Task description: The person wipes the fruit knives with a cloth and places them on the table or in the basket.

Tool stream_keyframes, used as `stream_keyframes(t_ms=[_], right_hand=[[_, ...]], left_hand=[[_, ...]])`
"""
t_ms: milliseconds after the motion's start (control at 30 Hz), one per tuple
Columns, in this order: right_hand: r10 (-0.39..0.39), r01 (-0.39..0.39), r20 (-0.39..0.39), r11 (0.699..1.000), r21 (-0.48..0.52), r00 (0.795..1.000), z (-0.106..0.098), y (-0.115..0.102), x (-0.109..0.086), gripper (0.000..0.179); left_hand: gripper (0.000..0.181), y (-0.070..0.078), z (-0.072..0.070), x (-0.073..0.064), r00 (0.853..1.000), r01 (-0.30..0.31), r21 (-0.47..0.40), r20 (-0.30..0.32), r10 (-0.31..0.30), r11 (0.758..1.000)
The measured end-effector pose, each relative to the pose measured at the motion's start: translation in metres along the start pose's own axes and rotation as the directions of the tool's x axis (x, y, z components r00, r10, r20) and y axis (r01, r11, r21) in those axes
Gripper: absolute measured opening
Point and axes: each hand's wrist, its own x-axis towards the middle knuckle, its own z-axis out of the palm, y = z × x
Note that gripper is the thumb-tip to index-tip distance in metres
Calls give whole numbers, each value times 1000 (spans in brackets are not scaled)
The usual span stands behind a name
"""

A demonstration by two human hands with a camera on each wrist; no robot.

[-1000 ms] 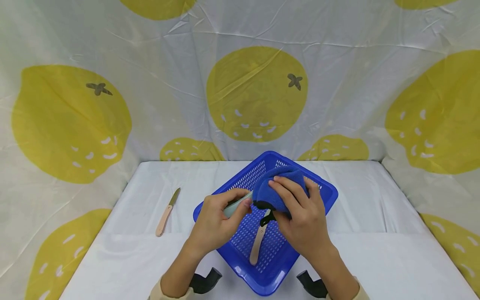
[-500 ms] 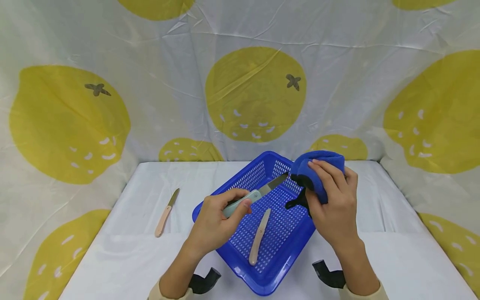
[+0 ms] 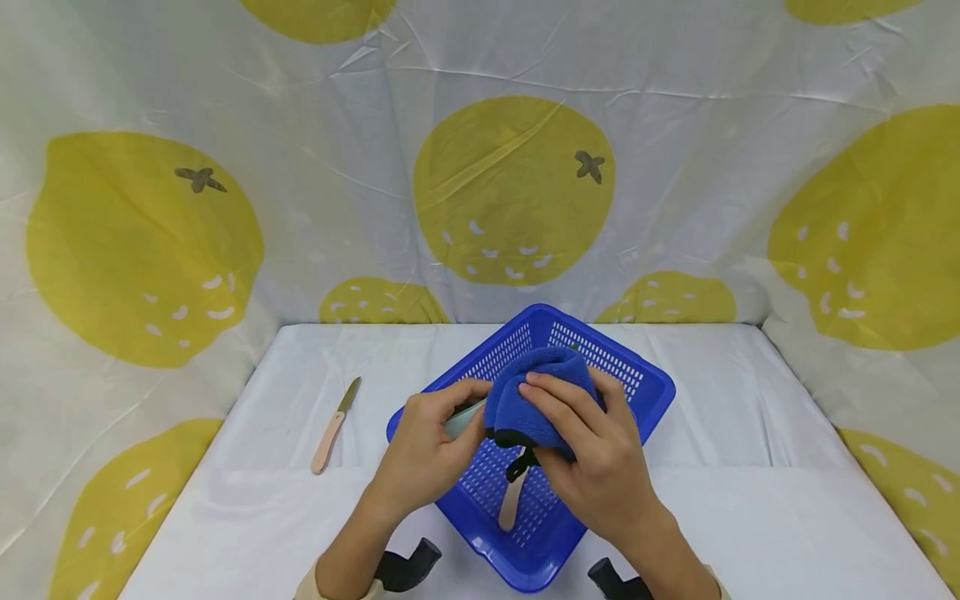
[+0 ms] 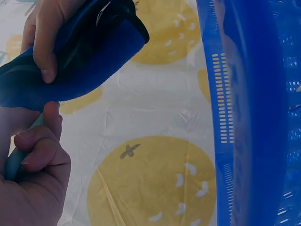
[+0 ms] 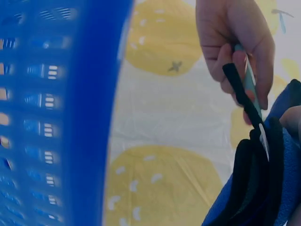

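My left hand (image 3: 431, 442) grips the pale green handle of a small folding knife (image 3: 463, 419) above the basket. Folded around its blade is a blue cloth (image 3: 536, 400) with black edging and a black strap. My right hand (image 3: 600, 454) pinches this cloth, fingers on top and thumb below. Most of the blade is hidden; in the right wrist view a sliver of the knife (image 5: 263, 136) shows between the cloth's folds. Below lies a knife with a beige handle (image 3: 510, 504) in the blue basket (image 3: 662, 387), partly covered by the cloth's strap.
To the left of the basket, another knife with a pinkish-beige handle (image 3: 327, 440) lies on the white tablecloth (image 3: 247, 508), blade pointing away. A lemon-print curtain (image 3: 517, 192) stands behind and at both sides.
The cloth in my right hand slid off past the blade tip to the right, baring the blade, then came back over it toward the handle. My left hand stayed nearly still.
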Motion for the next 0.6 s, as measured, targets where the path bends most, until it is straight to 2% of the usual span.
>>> stream_keyframes(t_ms=[133, 233, 600], right_hand=[[-3, 3, -12, 1000, -24, 1000, 0, 2, 1, 32], [-2, 1, -12, 999, -37, 1000, 1, 5, 0, 32], [24, -27, -30, 997, -78, 999, -2, 21, -3, 33]], left_hand=[[17, 1, -1, 0, 998, -64, 12, -6, 64, 998], [17, 0, 0, 1, 996, -86, 29, -15, 87, 996], [12, 2, 0, 0, 998, -59, 22, -9, 59, 998]])
